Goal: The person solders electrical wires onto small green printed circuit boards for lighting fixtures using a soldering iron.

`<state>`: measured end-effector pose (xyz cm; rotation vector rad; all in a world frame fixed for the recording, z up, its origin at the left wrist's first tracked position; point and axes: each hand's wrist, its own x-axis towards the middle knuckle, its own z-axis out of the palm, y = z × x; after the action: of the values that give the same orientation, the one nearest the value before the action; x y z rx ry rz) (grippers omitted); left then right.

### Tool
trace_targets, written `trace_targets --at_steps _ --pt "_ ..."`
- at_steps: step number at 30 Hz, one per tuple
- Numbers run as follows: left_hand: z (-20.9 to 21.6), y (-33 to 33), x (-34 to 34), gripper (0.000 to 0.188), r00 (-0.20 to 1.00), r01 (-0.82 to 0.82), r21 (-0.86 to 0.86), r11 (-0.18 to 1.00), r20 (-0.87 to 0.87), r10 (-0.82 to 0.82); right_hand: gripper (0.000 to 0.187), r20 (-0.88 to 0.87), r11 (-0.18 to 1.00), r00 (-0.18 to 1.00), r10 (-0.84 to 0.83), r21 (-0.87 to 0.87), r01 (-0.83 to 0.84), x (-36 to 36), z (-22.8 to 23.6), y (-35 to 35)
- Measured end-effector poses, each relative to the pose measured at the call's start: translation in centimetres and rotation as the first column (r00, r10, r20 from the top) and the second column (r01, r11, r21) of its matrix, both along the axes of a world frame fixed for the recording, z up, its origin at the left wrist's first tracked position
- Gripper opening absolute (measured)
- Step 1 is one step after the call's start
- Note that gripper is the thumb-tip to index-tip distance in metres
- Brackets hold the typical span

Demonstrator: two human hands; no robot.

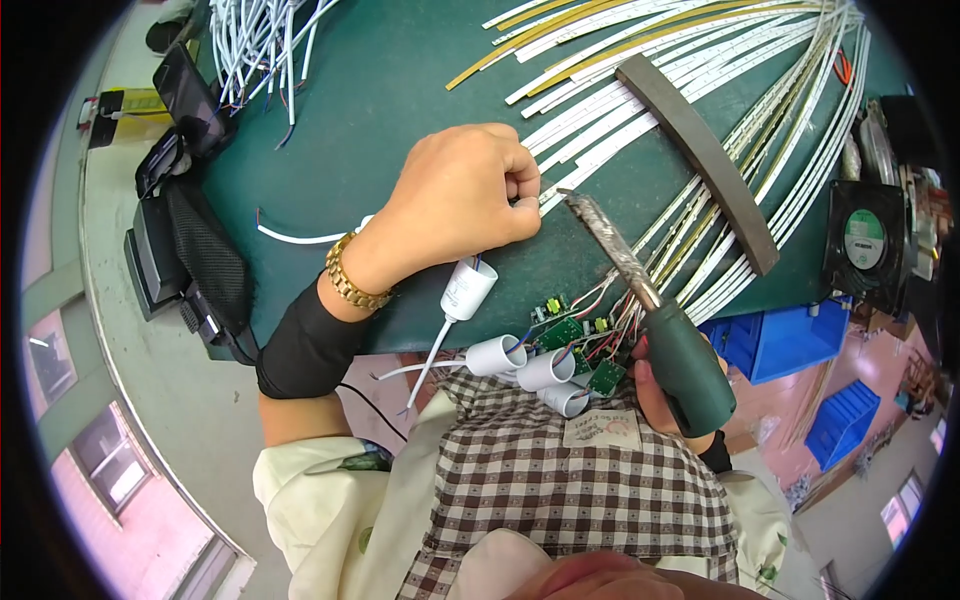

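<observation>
My left hand (465, 190) is closed in a pinch over the green table mat, at the end of a white LED strip (590, 150). What its fingers hold is hidden. My right hand (655, 400) is wrapped round the dark green handle of a soldering iron (690, 370). The iron's worn metal tip points up and left, a little right of my left fingers. Below my left wrist lies a white cylindrical housing (468, 290) with a cable. More white housings (495, 355) lie at the table's near edge, wired to small green circuit boards (560, 335).
A curved dark bar (700, 160) lies across the fan of white and yellow strips. White cables (265, 50) are heaped at the far left. A black fan (865, 240) stands at the right, with blue bins (800, 335) below. Black devices (190, 240) line the left edge.
</observation>
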<state>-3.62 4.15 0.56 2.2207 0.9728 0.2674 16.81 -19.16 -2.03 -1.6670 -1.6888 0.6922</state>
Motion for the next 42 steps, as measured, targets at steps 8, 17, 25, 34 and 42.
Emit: trace_targets --at_steps 8,17,25,34,42 --pt "0.7 0.7 0.6 0.007 0.999 0.016 0.032 0.999 0.033 -0.017 0.031 -0.323 0.920 0.871 -0.371 -0.252 0.299 -0.2 -2.5 -2.8" --pt "0.1 -0.1 0.2 0.004 0.998 0.056 0.072 0.996 0.030 -0.058 0.022 -0.413 0.989 0.900 -0.138 -0.113 0.100 0.0 -1.6 -1.1" --pt "0.4 -0.4 0.1 0.006 0.999 0.041 0.103 0.994 0.006 -0.042 0.025 -0.533 0.982 0.825 -0.187 -0.101 0.157 -0.8 -1.7 -1.0" --pt "0.6 0.1 1.2 0.009 0.997 0.082 0.053 0.995 -0.018 -0.081 0.025 -0.757 0.961 0.598 -0.264 -0.154 0.229 0.8 -1.7 -2.4" --pt "0.0 -0.2 0.5 0.007 0.999 0.022 0.097 0.995 -0.038 -0.018 0.025 -0.608 0.795 0.737 -0.294 0.273 0.542 7.5 3.5 -2.3"
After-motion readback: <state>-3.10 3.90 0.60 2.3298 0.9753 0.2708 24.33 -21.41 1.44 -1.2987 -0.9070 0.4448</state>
